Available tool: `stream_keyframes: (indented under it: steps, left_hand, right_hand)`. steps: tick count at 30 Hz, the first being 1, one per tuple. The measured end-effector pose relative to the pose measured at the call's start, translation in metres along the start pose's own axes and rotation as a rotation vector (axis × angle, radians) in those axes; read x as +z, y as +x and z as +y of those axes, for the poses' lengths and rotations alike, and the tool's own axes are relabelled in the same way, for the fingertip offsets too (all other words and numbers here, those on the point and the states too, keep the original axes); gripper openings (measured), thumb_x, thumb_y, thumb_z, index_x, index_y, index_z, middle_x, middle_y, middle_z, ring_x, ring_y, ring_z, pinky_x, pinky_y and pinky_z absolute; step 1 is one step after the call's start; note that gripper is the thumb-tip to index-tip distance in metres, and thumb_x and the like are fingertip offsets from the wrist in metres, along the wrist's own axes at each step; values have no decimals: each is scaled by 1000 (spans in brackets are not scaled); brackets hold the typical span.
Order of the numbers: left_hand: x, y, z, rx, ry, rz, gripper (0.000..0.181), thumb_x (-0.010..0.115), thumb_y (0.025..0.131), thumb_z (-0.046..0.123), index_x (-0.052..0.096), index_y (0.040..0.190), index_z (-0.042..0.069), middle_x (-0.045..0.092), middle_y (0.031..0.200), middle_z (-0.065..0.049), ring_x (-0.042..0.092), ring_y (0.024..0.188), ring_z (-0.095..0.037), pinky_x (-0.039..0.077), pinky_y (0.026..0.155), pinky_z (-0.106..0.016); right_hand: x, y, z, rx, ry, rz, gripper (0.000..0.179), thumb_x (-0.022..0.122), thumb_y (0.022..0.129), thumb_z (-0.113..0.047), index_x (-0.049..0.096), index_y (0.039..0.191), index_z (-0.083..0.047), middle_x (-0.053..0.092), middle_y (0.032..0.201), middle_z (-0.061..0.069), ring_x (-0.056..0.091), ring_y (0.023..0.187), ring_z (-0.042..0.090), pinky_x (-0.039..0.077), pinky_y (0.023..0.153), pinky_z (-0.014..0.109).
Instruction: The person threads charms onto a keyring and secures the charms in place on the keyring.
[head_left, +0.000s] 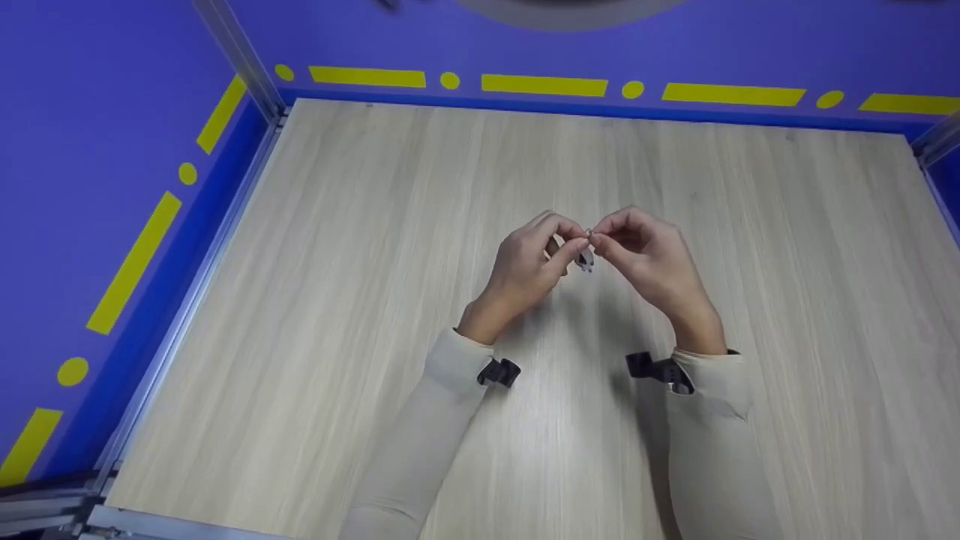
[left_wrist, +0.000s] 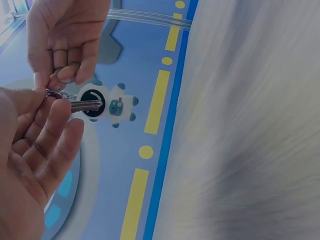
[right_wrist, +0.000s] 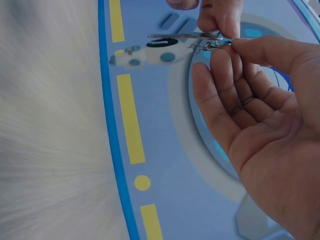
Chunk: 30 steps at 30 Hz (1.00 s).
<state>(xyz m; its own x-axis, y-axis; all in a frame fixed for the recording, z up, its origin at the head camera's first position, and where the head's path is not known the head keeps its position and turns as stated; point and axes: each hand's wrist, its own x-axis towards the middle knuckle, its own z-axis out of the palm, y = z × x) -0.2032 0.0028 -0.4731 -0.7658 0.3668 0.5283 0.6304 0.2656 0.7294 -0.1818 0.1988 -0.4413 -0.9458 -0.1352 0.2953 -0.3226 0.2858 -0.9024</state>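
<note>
Fingertips of my left hand (head_left: 529,259) and right hand (head_left: 651,255) meet above the table, pinching a small metal key ring (right_wrist: 227,43) between them. A silver key (left_wrist: 86,105) sticks out beside the left fingers. From a short chain (right_wrist: 202,46) on the ring hangs a white figure charm (left_wrist: 116,106) with teal ears and limbs and a black face panel. In the head view the charm (head_left: 586,261) dangles just below the fingertips. The pinching fingers partly cover the ring, so whether the key is threaded on it I cannot tell.
A light wood-grain table (head_left: 337,300) lies beneath both hands. Blue panels with yellow dashes and dots (head_left: 544,85) stand along its back and left. A metal frame (head_left: 187,322) runs down the left edge. Black straps (head_left: 501,371) circle the wrists.
</note>
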Motion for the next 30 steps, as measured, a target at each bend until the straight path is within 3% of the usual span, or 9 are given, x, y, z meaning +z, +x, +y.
stream_keyframes:
  steps: [6, 17, 25, 30]
  left_hand:
    - [0, -1, 1, -16, -4, 6, 15, 70, 104, 15, 68, 107, 1, 69, 97, -6, 68, 67, -19, 50, 58, -21]
    - [3, 1, -1, 43, -71, 9, 14, 73, 102, 11, 67, 105, -1, 69, 96, -8, 68, 67, -16, 55, 58, -21]
    - [2, 0, 3, -42, 2, -25, 16, 70, 103, 18, 67, 106, 2, 68, 98, -4, 67, 68, -14, 52, 60, -22]
    - [2, 0, 5, -79, 58, -30, 16, 68, 104, 21, 65, 106, 5, 68, 99, -2, 65, 70, -9, 51, 63, -24]
  right_hand:
    - [0, -1, -2, -1, -30, -21, 4, 73, 96, 6, 70, 98, 7, 72, 96, 16, 69, 85, 16, 56, 79, 22]
    - [-1, 0, 4, -27, 31, 10, 4, 71, 96, 11, 69, 97, 7, 71, 92, 6, 69, 83, 15, 56, 77, 23]
    - [-1, 0, 1, -15, 31, -8, 6, 70, 95, 14, 68, 100, 13, 71, 95, 3, 69, 85, 16, 57, 80, 24]
    - [-1, 0, 0, -7, 13, -21, 4, 72, 96, 10, 69, 99, 10, 71, 96, 12, 69, 86, 16, 57, 80, 23]
